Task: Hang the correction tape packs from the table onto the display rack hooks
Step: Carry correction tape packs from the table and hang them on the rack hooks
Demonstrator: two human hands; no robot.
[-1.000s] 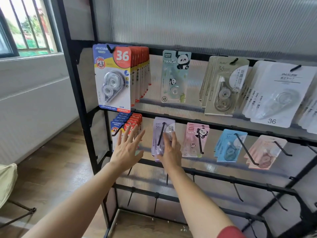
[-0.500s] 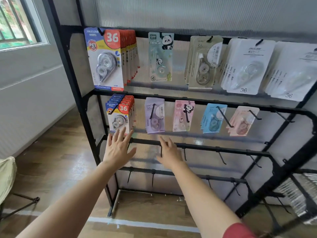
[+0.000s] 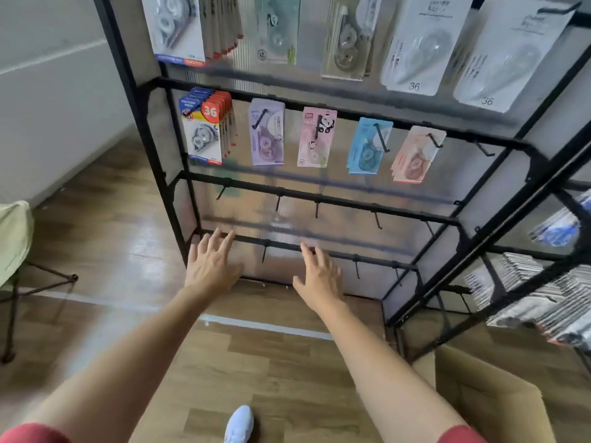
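Note:
A black display rack (image 3: 319,195) stands in front of me with correction tape packs on its hooks. In the second row hang a red and blue stack (image 3: 206,126), a purple pack (image 3: 267,132), a pink panda pack (image 3: 316,137), a blue pack (image 3: 367,147) and a peach pack (image 3: 415,155). Larger packs (image 3: 415,43) fill the top row. The two lower rows of hooks (image 3: 316,209) are bare. My left hand (image 3: 211,263) and my right hand (image 3: 319,278) are both held out low in front of the bottom bars, fingers spread, holding nothing.
A second black rack (image 3: 511,251) angles in at the right with striped packs (image 3: 543,298) on it. A cardboard box (image 3: 486,391) sits on the wooden floor at bottom right. A folding stool with pale fabric (image 3: 12,238) stands at the left. My white shoe (image 3: 240,423) shows below.
My right hand has let go of the purple pack, which stays on its hook. Both hands have dropped from the second row to the bottom bars as my view tilts down.

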